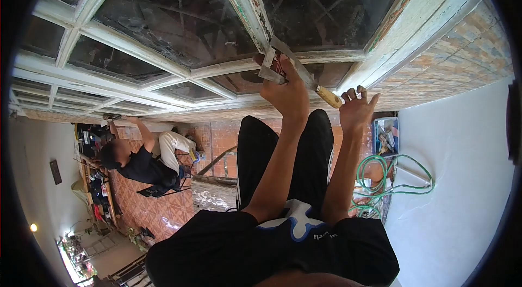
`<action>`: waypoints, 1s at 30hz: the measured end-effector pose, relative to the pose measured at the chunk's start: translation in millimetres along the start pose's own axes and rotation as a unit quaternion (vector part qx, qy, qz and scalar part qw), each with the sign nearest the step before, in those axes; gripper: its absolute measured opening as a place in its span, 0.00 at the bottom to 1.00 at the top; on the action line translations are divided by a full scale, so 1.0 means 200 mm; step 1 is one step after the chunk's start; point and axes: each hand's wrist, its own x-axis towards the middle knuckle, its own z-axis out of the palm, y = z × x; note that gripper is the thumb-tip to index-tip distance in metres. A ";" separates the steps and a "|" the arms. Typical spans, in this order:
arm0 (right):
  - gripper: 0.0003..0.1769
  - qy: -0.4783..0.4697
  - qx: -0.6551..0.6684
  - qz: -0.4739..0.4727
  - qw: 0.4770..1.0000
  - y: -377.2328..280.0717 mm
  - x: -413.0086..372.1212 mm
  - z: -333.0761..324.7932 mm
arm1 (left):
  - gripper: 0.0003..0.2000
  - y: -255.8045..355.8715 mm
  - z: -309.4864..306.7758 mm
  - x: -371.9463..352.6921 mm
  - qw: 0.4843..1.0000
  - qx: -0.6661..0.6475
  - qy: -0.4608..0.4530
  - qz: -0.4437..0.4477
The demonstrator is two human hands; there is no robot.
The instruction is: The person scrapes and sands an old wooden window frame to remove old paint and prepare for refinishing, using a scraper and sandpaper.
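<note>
My left hand [288, 91] is closed at the peeling white window frame [299, 57], fingers wrapped round a flat metal piece [268, 67] with a red patch beside it. Along those fingers runs a long metal-bladed tool [296, 64], its tip against the muntin joint and its wooden handle [328, 97] pointing toward my right hand [355, 108]. My right hand is open, fingers spread and raised just beside the handle's end. Dark, smeared glass panes [331, 4] lie behind both. How the left fingers grip each piece is partly hidden.
Stone-patterned tiles [446, 53] and a white wall [451, 178] bound the right side. A blue bin of tools [386, 137] and a coiled green hose [375, 170] lie by my right arm. At left, another person [144, 164] sits working on the same frame.
</note>
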 end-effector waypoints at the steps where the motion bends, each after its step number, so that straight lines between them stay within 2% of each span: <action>1: 0.32 -0.002 0.002 0.001 1.000 -0.01 0.00 0.01 | 0.09 -0.02 0.00 0.00 1.000 -0.011 -0.005 -0.005; 5: 0.33 -0.074 0.029 -0.010 0.997 -0.05 0.06 -0.09 | 0.10 0.00 0.00 0.01 1.000 -0.002 -0.002 0.015; 8: 0.35 0.010 0.014 -0.029 0.999 -0.02 0.02 0.08 | 0.10 0.07 0.00 0.02 1.000 -0.023 0.002 -0.010; 9: 0.38 0.003 -0.039 -0.042 0.998 0.07 -0.02 0.25 | 0.10 0.05 0.01 0.03 0.999 -0.024 0.012 0.021; 10: 0.41 -0.070 0.028 0.017 0.997 0.15 0.03 0.26 | 0.10 0.00 0.02 0.04 0.998 -0.024 0.021 0.051; 11: 0.43 -0.029 0.033 0.018 0.999 0.17 0.02 0.24 | 0.10 -0.02 0.03 0.04 0.996 -0.026 0.029 0.083; 12: 0.45 0.006 0.037 0.018 0.999 0.18 0.01 0.21 | 0.10 0.01 0.03 0.04 0.998 -0.041 0.014 0.046; 13: 0.46 -0.157 0.103 0.039 0.981 0.19 0.08 0.06 | 0.11 0.08 0.01 0.03 0.999 -0.052 0.001 0.010; 14: 0.47 -0.314 0.168 0.060 0.933 0.19 0.21 -0.20 | 0.11 0.11 0.00 0.03 0.998 -0.062 -0.013 -0.026; 15: 0.48 -0.461 0.228 0.079 0.854 0.20 0.29 -0.32 | 0.12 0.10 -0.01 0.04 0.998 -0.053 -0.023 -0.023; 16: 0.46 -0.306 0.159 0.052 0.937 0.20 0.23 -0.21 | 0.15 0.07 -0.01 0.04 0.998 -0.043 -0.032 -0.021; 17: 0.44 -0.137 0.084 0.024 0.987 0.18 0.09 0.06 | 0.20 0.06 -0.01 0.04 0.998 -0.032 -0.042 -0.021; 18: 0.42 0.039 0.004 -0.007 0.999 0.18 -0.03 0.27 | 0.20 0.04 -0.02 0.04 0.998 -0.015 -0.050 -0.032; 19: 0.44 -0.099 0.070 0.037 0.992 0.19 -0.06 0.37 | 0.20 0.03 -0.02 0.06 0.997 0.003 -0.061 -0.045; 20: 0.44 -0.063 0.065 0.034 0.995 0.18 -0.08 0.35 | 0.19 0.04 -0.02 0.06 0.996 0.018 -0.071 -0.055; 22: 0.43 -0.007 0.053 0.029 0.998 0.15 -0.07 0.29 | 0.16 0.08 0.00 0.05 0.998 -0.039 -0.043 -0.031; 23: 0.41 -0.044 0.040 0.012 0.998 0.15 0.06 0.07 | 0.15 0.10 0.00 0.05 0.997 -0.065 -0.028 -0.017; 25: 0.39 -0.044 0.034 0.025 0.998 0.05 0.06 -0.08 | 0.12 0.07 0.00 0.02 0.999 -0.048 -0.007 0.001; 26: 0.38 -0.040 0.031 0.034 0.998 0.04 0.03 -0.08 | 0.11 0.03 -0.01 0.01 0.999 -0.036 0.003 0.008; 27: 0.36 -0.006 0.015 0.029 0.999 0.03 0.01 -0.07 | 0.11 0.01 -0.03 0.01 1.000 -0.007 -0.013 0.003; 29: 0.35 0.002 0.000 0.025 1.000 0.05 -0.01 -0.06 | 0.12 -0.04 -0.06 -0.01 0.998 0.047 -0.045 -0.009; 30: 0.35 0.004 -0.008 0.021 1.000 0.06 -0.01 -0.05 | 0.11 -0.07 -0.06 -0.01 0.999 0.024 -0.044 -0.018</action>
